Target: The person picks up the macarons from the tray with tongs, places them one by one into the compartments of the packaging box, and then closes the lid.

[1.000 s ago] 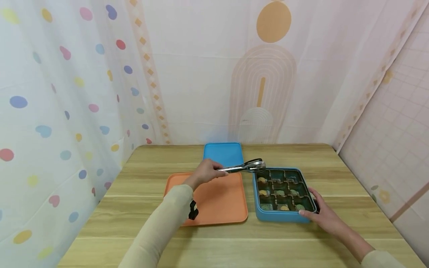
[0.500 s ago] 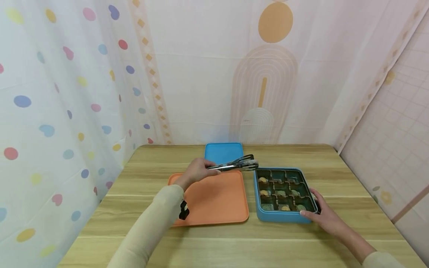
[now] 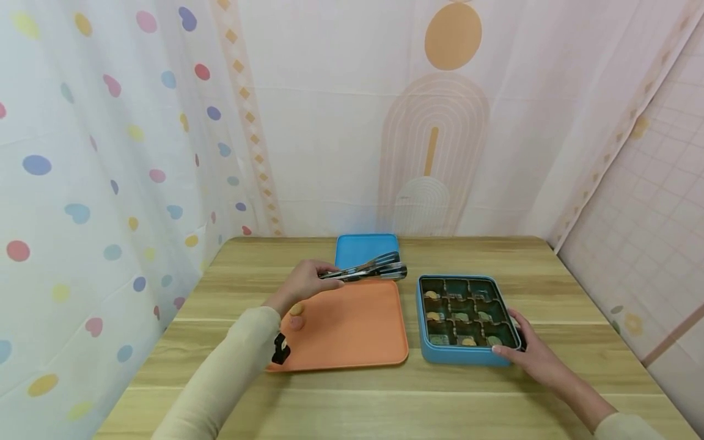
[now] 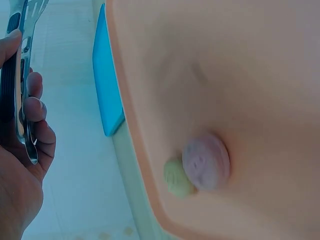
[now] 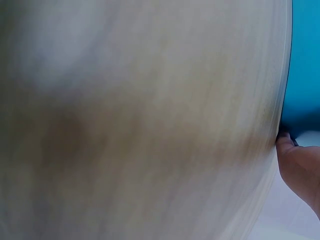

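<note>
My left hand [image 3: 305, 285] grips metal tongs [image 3: 371, 269] with dark handles, held over the far part of the orange tray [image 3: 357, 327]. The tongs' ends stand apart, and no item shows between them. A pink round piece [image 3: 297, 322] and a smaller yellowish one [image 3: 297, 309] lie touching on the tray's left side; in the left wrist view the small piece [image 4: 178, 177] looks pale green. To the right, my right hand [image 3: 530, 351] holds the near right corner of a blue box [image 3: 464, 354], thumb on the front. Small yellow and green pieces sit in several of its compartments.
A flat blue tray or lid [image 3: 366, 246] lies behind the orange tray, partly covered by the tongs. Everything stands on a wooden table [image 3: 396, 403]. A patterned curtain [image 3: 330, 122] hangs behind the table's far edge.
My left hand has drawn the tongs leftward, away from the box and over the orange tray, uncovering the pink and yellowish pieces. My right hand stays on the box.
</note>
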`<state>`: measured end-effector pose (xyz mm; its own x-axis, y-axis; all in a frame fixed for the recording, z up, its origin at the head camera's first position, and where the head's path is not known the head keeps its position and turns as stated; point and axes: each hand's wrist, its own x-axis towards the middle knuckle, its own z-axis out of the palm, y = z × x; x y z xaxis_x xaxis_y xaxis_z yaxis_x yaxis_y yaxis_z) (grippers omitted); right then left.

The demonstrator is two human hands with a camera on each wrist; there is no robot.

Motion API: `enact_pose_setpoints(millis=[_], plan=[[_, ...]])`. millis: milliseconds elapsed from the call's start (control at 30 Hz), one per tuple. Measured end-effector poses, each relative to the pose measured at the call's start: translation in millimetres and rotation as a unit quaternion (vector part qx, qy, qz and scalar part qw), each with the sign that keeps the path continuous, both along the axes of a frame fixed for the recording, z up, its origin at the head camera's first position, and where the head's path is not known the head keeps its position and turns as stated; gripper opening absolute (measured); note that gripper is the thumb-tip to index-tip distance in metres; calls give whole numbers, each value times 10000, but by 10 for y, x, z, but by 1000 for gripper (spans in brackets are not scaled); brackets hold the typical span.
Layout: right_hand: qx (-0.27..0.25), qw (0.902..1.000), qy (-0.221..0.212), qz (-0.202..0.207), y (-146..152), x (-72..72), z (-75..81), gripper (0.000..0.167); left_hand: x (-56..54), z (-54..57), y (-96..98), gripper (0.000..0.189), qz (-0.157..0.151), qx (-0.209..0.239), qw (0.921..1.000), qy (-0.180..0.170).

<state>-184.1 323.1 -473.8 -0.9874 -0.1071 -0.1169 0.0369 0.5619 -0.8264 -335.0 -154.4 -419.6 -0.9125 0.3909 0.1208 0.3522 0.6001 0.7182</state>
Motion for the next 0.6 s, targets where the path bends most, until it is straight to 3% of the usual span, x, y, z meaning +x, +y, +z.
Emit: enact_pose_setpoints(millis=[367, 600], plan=[[58, 9999, -81, -18, 1, -1, 16, 97, 81, 15, -305, 35, 188, -80, 9997, 96], [50, 10000, -17, -5, -7, -3, 22, 97, 167, -12, -589, 36, 243, -370, 9987, 244]])
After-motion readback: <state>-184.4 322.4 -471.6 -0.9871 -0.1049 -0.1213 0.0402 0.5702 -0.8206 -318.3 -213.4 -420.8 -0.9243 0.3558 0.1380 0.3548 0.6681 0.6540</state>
